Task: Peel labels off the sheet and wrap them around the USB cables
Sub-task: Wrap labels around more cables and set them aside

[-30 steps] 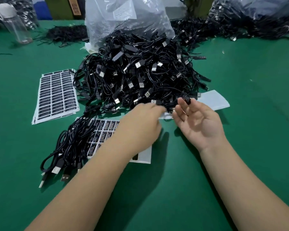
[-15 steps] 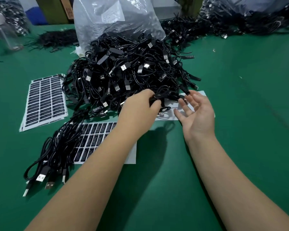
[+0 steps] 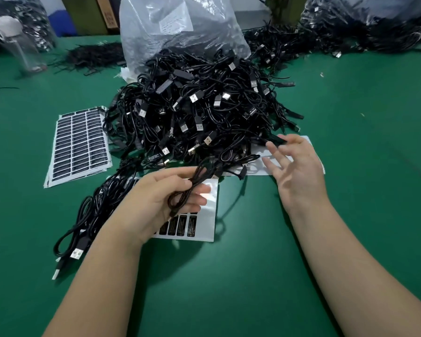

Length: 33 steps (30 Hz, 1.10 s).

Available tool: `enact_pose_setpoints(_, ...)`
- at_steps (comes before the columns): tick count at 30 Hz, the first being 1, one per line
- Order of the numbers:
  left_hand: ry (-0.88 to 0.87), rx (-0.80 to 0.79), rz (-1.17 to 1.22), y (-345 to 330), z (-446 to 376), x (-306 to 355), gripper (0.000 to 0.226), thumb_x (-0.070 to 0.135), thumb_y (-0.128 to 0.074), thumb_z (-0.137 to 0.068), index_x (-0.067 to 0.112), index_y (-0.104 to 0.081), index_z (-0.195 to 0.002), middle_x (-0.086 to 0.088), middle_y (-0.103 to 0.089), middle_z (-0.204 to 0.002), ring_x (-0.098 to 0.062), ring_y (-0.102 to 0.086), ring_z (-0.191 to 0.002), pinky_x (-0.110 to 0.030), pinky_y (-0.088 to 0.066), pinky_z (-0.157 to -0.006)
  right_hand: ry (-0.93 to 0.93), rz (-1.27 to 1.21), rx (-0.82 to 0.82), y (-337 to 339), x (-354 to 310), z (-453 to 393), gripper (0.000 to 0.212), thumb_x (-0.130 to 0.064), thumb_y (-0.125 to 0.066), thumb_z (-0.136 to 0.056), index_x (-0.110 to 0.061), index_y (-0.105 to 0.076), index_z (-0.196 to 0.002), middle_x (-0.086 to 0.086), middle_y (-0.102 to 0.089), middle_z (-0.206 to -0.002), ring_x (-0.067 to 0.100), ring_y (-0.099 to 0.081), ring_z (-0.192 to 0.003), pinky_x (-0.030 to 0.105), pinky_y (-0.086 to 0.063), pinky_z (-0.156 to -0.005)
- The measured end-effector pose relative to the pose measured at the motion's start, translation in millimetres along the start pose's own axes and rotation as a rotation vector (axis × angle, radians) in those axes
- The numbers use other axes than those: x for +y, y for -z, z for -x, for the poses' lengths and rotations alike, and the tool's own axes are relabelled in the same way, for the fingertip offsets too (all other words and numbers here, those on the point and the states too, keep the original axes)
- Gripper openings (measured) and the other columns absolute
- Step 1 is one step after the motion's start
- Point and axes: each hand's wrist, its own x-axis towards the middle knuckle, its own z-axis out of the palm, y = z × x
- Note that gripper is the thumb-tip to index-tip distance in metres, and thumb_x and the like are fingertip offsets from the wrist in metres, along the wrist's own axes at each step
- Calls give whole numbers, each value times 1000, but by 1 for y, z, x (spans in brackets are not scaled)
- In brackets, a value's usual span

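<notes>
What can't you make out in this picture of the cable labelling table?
- Label sheet, head view: the left hand and its cable cover most of it.
- Printing on the labels: too small to read.
- Right hand: a dark piece at its fingertips; whether it pinches it is unclear.
- Bottle: blurred by the wide-angle edge.
- Bag: top cut off.

small factory packing or assembly station. green desk (image 3: 350, 166) piled with a big heap of black usb cables (image 3: 199, 113), more cable heaps (image 3: 350, 32) at the far edge, clear bulk bags (image 3: 180, 27), stacked label sheets (image 3: 79, 142), cardboard boxes (image 3: 93, 13) behind. bulk goods and batch labelling point to production work, not a home.
</notes>
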Motion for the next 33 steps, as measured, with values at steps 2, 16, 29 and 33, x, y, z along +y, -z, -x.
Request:
enact_pose_setpoints(2,-32,-78,33,7,0,0,39,1,-51,-73,15,-76,-100,-15,-73,-95,-21,-69,-69,-27,-56,-61,82,142,-130,-1,2,5,21,-9,-60,-69,-28,-64,-78,-18,-67,-84,12,-64,-99,35,-51,-93)
enact_pose_setpoints(16,95,17,-41,16,-1,2,22,22,-55,-83,22,-76,-90,4,-48,-57,-8,-32,-39,-17,-28,-37,248,425,-348,-18,7,37,58,4,-55,-89,-49,-50,-113,1,-55,-120,21,-70,-94,27,-53,-88)
enact_pose_setpoints(29,-576,181,-1093,-26,7,-9,34,27,-58,-86,18,-68,-118,4,-70,-110,-12,-57,-103,-20,-36,-92,258,404,-338,-29,16,54,61,7,-58,-87,-44,-44,-118,-5,-48,-122,18,-71,-84,21,-55,-71)
enact_pose_setpoints(33,-636,265,-1004,-30,4,-14,31,34,-66,-83,19,-71,-110,3,-70,-92,-14,-61,-82,-39,-48,-80,268,369,-328,-30,15,56,63,8,-58,-86,-44,-43,-118,-1,-45,-124,16,-70,-85,24,-56,-73)
